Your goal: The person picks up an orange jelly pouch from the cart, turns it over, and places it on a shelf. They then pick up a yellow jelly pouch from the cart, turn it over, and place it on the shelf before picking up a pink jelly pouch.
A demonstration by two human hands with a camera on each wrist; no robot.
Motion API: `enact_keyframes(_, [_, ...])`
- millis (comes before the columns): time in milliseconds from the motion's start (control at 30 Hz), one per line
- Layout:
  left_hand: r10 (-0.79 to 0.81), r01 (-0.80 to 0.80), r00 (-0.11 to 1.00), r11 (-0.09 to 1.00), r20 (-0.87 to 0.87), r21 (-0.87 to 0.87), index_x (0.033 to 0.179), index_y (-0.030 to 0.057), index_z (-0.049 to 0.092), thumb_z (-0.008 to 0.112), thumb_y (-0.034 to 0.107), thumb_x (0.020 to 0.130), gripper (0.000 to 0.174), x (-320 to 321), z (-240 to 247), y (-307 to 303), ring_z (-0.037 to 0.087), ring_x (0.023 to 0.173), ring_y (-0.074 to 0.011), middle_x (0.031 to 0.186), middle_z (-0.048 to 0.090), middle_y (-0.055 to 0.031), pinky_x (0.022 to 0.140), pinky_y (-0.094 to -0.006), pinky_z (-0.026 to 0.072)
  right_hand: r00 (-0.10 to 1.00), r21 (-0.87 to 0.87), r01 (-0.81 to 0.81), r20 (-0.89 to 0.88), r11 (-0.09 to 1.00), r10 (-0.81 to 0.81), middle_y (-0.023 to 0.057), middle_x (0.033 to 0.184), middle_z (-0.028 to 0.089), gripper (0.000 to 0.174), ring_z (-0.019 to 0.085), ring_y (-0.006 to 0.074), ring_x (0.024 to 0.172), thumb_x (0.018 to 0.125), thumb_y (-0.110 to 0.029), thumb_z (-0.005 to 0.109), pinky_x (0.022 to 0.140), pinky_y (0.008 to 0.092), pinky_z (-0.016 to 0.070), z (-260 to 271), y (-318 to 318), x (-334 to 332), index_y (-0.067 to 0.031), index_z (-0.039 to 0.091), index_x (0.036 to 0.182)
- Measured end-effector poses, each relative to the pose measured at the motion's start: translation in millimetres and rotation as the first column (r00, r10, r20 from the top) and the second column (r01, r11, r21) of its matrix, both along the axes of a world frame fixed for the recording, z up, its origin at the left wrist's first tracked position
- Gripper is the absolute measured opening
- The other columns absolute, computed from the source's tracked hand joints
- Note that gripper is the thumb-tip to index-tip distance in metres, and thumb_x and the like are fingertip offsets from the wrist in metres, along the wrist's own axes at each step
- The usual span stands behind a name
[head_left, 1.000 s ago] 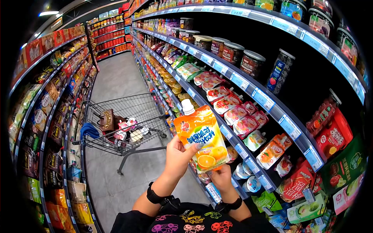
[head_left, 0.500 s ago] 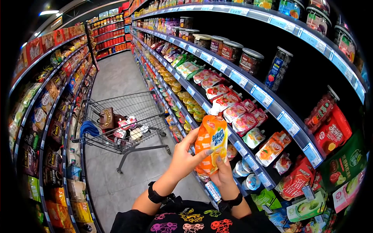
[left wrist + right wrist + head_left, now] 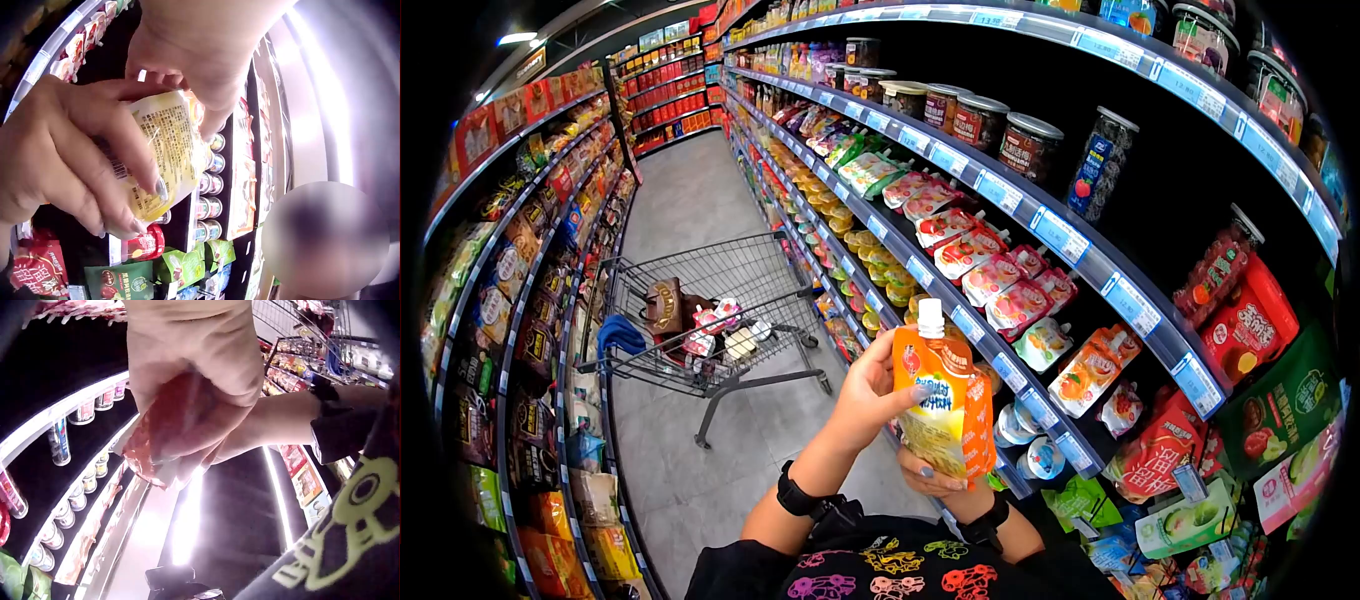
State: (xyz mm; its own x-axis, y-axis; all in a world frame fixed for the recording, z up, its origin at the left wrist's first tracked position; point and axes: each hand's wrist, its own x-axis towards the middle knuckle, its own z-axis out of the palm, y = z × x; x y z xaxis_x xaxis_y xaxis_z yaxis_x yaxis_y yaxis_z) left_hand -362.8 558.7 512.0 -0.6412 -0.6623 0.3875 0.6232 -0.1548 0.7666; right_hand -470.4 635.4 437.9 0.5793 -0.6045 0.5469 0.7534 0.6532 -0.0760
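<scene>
An orange and yellow spouted drink pouch with a white cap is held upright before the torso. My left hand grips its left side, thumb across the front. Below and behind it, my right hand supports the bottom, fingers curled round. In the left wrist view, the right hand spreads its fingers over the printed back of the pouch, while the left hand holds the other end. The right wrist view has the right hand curled round the pouch; much of the pouch is hidden there.
A wire shopping cart with a brown bag and several packages stands in the aisle at left. Shelves with pouches and jars run along the right; packaged-snack shelves line the left.
The pouch has been turned from its front to a side and back to mostly front, now held slightly lower. The right hand has shifted beneath it. The shelf view has moved slightly left.
</scene>
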Motion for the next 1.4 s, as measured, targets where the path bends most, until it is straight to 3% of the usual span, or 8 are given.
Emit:
enact_keyframes(467, [0.268,-0.266,0.958,0.963,0.105,-0.037,0.107,0.0006,0.043,0.068,0.002,0.073,0.043,-1,-11,19,0.055,0.094,-0.0121,0.103,0.054,-0.0075,0.082,-0.0266,0.0453,0.893,0.194,-0.349,0.366,0.917,0.262,0.0151,0.047,0.054,0.051,0.050,0.0167,0.031,0.087,-0.038,0.051,0.027,0.0199,0.0341,-45,8,25,0.0114,0.043,0.091])
enact_keyframes(600, [0.214,-0.207,0.976,0.971,0.048,-0.121,0.113,-0.0001,0.042,0.072,0.009,0.071,0.052,-3,-16,12,0.055,0.096,-0.0160,0.105,0.055,-0.0103,0.085,-0.0296,0.0445,0.962,-0.123,-0.210,0.153,0.970,0.228,0.0212,0.069,0.061,0.055,0.057,0.0198,0.043,0.083,-0.040,0.055,0.035,0.0244,0.0421,-40,-11,16,0.0103,0.043,0.101])
enact_keyframes(633, [0.202,-0.197,0.979,0.968,0.019,-0.155,0.114,-0.0005,0.041,0.073,0.013,0.071,0.055,-4,-17,11,0.056,0.097,-0.0178,0.107,0.055,-0.0117,0.086,-0.0307,0.0444,0.982,0.043,0.125,-0.151,0.991,-0.118,0.0206,0.078,0.061,0.056,0.059,0.0211,0.052,0.081,-0.040,0.058,0.039,0.0263,0.0444,-37,-7,11,0.0084,0.043,0.105])
enact_keyframes(667, [0.264,-0.234,0.961,0.935,0.082,-0.265,0.115,-0.0003,0.044,0.075,0.023,0.069,0.059,0,-14,10,0.054,0.102,-0.0224,0.111,0.053,-0.0144,0.089,-0.0345,0.0415,0.794,0.098,0.477,-0.475,0.873,-0.380,0.0200,0.087,0.060,0.058,0.061,0.0224,0.060,0.079,-0.040,0.060,0.044,0.0282,0.0468,-33,3,1,0.0066,0.043,0.109])
enact_keyframes(767, [0.250,-0.182,0.968,0.770,0.028,-0.611,0.106,-0.0005,0.053,0.075,0.031,0.068,0.054,5,-5,-4,0.053,0.102,-0.0238,0.114,0.052,-0.0149,0.089,-0.0361,0.0397,0.755,0.201,0.583,-0.493,0.787,-0.433,0.0143,0.109,0.055,0.062,0.060,0.0265,0.090,0.074,-0.032,0.066,0.065,0.0354,0.0530,-38,10,-17,-0.0021,0.042,0.122])
enact_keyframes(933, [0.304,-0.237,0.953,0.701,-0.019,-0.673,0.088,0.0082,0.068,0.077,0.023,0.061,0.032,15,0,-8,0.053,0.098,-0.0259,0.110,0.054,-0.0124,0.084,-0.0347,0.0420,0.268,-0.105,0.773,-0.840,0.626,-0.472,0.0137,0.106,0.056,0.067,0.060,0.0237,0.091,0.069,-0.029,0.072,0.074,0.0361,0.0532,-66,-3,-26,-0.0012,0.041,0.121])
enact_keyframes(1100, [0.290,-0.243,0.954,0.623,-0.069,-0.743,0.090,0.0082,0.068,0.077,0.021,0.061,0.033,27,-1,-34,0.053,0.097,-0.0261,0.109,0.054,-0.0113,0.083,-0.0369,0.0420,0.532,0.180,0.728,-0.757,0.661,-0.380,0.0116,0.111,0.053,0.077,0.058,0.0208,0.095,0.064,-0.038,0.075,0.080,0.0330,0.0511,-54,-32,-11,0.0015,0.041,0.121])
enact_keyframes(1400, [0.447,-0.327,0.893,0.731,0.058,-0.599,0.116,0.0054,0.055,0.058,0.043,0.078,0.053,69,0,-140,0.043,0.115,-0.0291,0.126,0.044,-0.0158,0.095,-0.0386,0.0327,0.505,-0.091,0.669,-0.673,0.738,-0.541,0.0104,0.121,0.049,0.091,0.052,0.0211,0.107,0.061,-0.033,0.078,0.090,0.0331,0.0443,-38,-152,0,0.0010,0.030,0.131])
